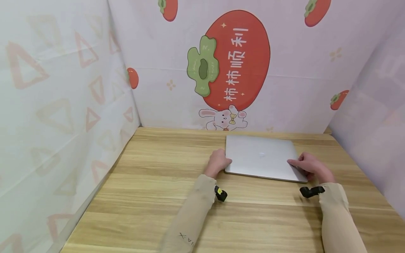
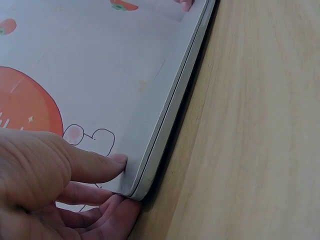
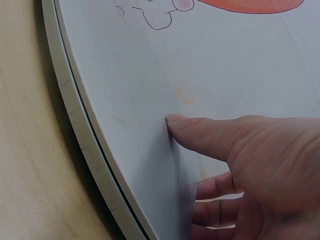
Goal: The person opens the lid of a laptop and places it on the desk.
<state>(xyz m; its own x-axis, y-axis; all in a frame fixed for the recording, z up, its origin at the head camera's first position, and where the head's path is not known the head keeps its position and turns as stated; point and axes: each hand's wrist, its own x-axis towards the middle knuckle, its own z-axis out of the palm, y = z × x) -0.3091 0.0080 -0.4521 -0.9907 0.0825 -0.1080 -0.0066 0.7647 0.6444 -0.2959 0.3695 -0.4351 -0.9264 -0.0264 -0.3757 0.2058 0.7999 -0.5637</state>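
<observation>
A closed silver laptop (image 1: 259, 158) is at the far right part of the table, lid up, with a small logo in its middle. My left hand (image 1: 218, 161) grips its left edge near the front corner. In the left wrist view the thumb (image 2: 102, 167) lies on the lid, with the fingers curled under the corner. At the opposite edge my right hand (image 1: 311, 166) holds the laptop, thumb (image 3: 192, 131) on the lid and fingers at the side and below. A dark shadow gap runs along the laptop's front edge (image 3: 90, 130) above the wood; whether it is fully lifted I cannot tell.
The wood-grain table (image 1: 152, 189) meets a printed back wall (image 1: 158, 98) just behind the laptop. Side walls stand at left (image 1: 66, 116) and right (image 1: 373, 123). A black wrist mount (image 1: 220, 194) sits on the left sleeve and another black mount (image 1: 311, 191) on the right.
</observation>
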